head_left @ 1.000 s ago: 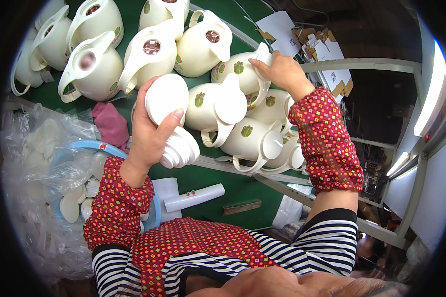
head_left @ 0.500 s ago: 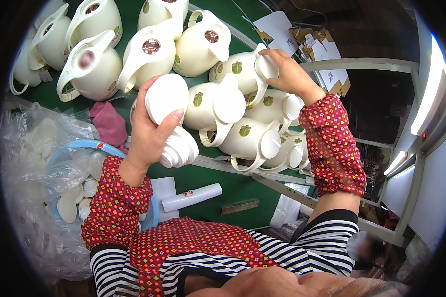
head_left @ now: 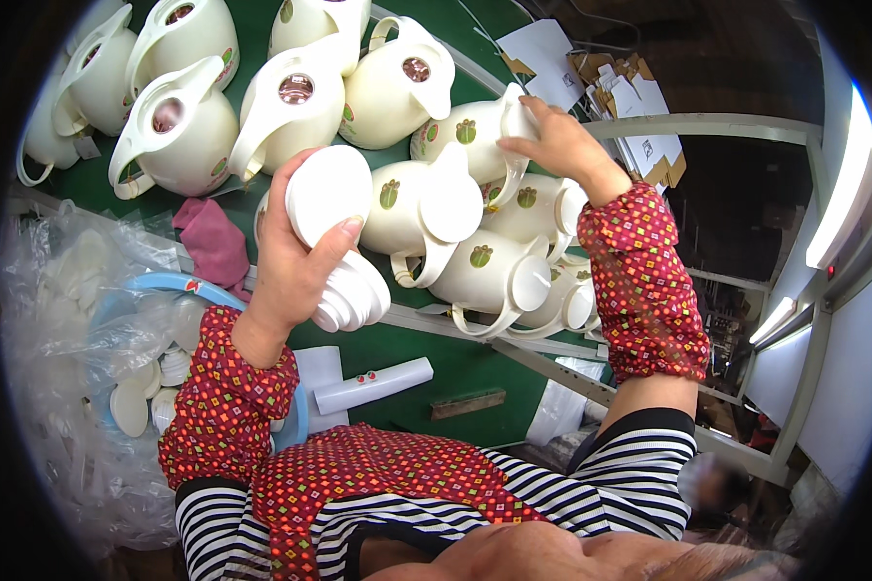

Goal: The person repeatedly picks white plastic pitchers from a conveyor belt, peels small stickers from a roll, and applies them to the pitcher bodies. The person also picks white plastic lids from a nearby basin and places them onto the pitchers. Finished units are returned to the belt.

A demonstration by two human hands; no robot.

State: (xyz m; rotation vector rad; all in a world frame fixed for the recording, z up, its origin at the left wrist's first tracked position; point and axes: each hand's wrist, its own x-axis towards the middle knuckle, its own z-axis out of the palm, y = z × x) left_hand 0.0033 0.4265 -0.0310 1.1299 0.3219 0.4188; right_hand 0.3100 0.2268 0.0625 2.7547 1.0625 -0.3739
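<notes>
My left hand (head_left: 295, 257) is wrapped round a stack of white round lids (head_left: 327, 197), several of them fanned out below the palm. At the right, my right hand (head_left: 567, 145) grips the white lid (head_left: 520, 124) on the mouth of a cream thermos jug (head_left: 460, 131), thumb and fingers on its rim. Close below stand more lidded cream jugs (head_left: 407, 208) with green printed motifs. Behind my left hand, open jugs (head_left: 286, 116) show shiny mirrored mouths.
A light-blue basin (head_left: 150, 283) with white lids (head_left: 131, 407) and clear plastic bags (head_left: 58, 387) stands at the left. A pink cloth (head_left: 210, 242), a white paper roll (head_left: 375, 386) and a flat bar (head_left: 468, 404) lie on the green table. Cartons (head_left: 625, 97) are at the back right.
My right hand has shifted slightly on the jug's lid, its thumb now lying across the lid's face. The left hand and its stack stay almost still.
</notes>
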